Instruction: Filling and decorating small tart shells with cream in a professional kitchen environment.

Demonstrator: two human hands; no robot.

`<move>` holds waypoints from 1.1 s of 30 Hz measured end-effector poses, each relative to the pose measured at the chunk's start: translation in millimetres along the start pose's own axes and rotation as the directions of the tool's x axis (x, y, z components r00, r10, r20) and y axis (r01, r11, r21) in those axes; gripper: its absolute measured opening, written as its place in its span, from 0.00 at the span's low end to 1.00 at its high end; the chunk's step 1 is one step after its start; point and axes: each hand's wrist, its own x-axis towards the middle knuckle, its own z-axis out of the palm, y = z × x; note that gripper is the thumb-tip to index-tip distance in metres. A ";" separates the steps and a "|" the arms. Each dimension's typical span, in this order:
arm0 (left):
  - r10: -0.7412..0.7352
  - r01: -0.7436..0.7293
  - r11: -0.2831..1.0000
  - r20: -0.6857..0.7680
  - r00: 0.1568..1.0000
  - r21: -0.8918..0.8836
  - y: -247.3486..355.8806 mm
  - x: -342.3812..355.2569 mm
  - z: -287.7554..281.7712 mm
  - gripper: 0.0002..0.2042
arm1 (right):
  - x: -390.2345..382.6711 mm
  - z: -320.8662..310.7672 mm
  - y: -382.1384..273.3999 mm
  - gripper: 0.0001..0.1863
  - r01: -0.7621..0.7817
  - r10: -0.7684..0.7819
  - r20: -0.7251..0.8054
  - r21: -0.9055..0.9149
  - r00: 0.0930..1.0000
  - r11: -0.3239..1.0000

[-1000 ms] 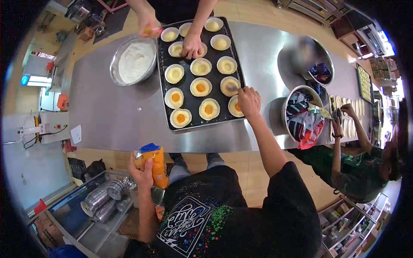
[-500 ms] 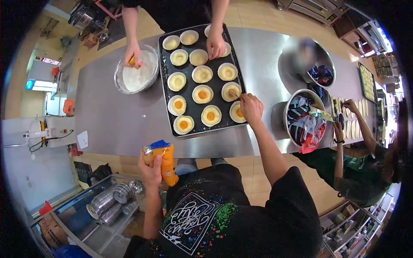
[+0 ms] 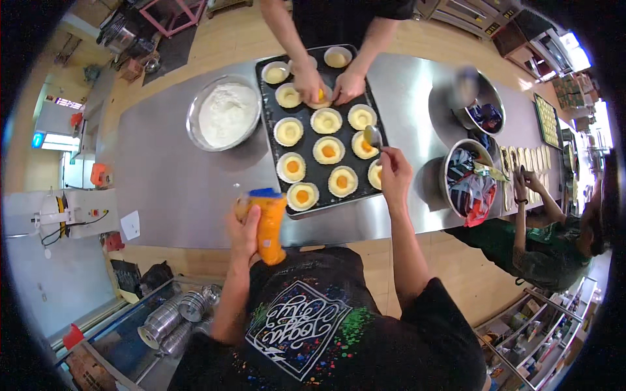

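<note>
The right hand (image 3: pixel 394 174), fingers pinched on a metal spoon (image 3: pixel 373 136), holds its bowl over the dough cups at the right edge of the dark baking tray (image 3: pixel 313 173) on the counter (image 3: pixel 169 176), handle running back toward the person, while the left hand (image 3: pixel 244 228), farther off, grips an upright orange bottle (image 3: pixel 269 225).

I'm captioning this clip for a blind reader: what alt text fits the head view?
A person's right hand holds a spoon over a dark tray of filled pastry shells, while the left hand grips an orange bottle. Across the steel table, another person's hands press a shell beside a bowl of flour.
</note>
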 end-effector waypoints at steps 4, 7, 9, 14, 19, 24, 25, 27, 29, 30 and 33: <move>0.069 -0.080 0.989 0.093 0.993 0.128 21.4 24.0 -4.6 0.11 | -72.2 31.9 -88.7 0.08 -0.104 0.070 0.234 0.136 0.970 0.985; 0.095 -0.097 0.995 0.134 0.986 0.005 31.4 36.8 -13.0 0.08 | -106.9 53.0 -122.1 0.08 -0.161 0.097 0.349 0.161 0.932 0.974; 0.083 -0.072 0.995 0.168 0.982 -0.069 37.0 43.6 -20.0 0.07 | -120.2 56.9 -145.2 0.08 -0.242 0.153 0.407 0.177 0.900 0.954; 0.135 -0.104 0.987 0.288 0.948 -0.122 48.2 58.6 -30.7 0.05 | -137.4 68.8 -145.7 0.07 -0.215 0.123 0.367 0.222 0.922 0.951; 0.124 -0.131 0.991 0.338 0.933 -0.003 53.6 63.9 -32.1 0.08 | -134.7 59.8 -153.8 0.07 -0.404 0.250 0.457 0.276 0.854 0.872; 0.209 -0.320 0.917 0.397 0.894 0.238 44.3 72.1 -18.8 0.11 | -108.9 40.8 -130.4 0.07 -0.676 0.331 0.626 0.457 0.706 0.579; 0.197 -0.314 0.903 0.366 0.910 0.294 41.2 71.8 -13.9 0.11 | -99.1 36.5 -126.1 0.07 -0.664 0.319 0.614 0.484 0.722 0.570; 0.175 -0.295 0.869 0.311 0.934 0.398 32.7 70.3 -2.0 0.12 | -77.9 25.3 -115.7 0.07 -0.633 0.297 0.582 0.544 0.757 0.551; 0.112 -0.198 0.881 0.218 0.969 0.429 17.2 67.3 3.9 0.14 | -49.8 11.4 -97.5 0.08 -0.554 0.269 0.512 0.557 0.816 0.619; 0.055 -0.114 0.908 0.156 0.986 0.402 8.3 64.4 5.0 0.15 | -29.8 2.1 -82.3 0.08 -0.486 0.245 0.459 0.534 0.854 0.692; 0.037 -0.058 0.971 0.092 0.995 0.231 11.9 56.3 28.9 0.16 | 36.1 -15.6 -33.0 0.08 -0.137 0.107 0.172 0.172 0.979 0.976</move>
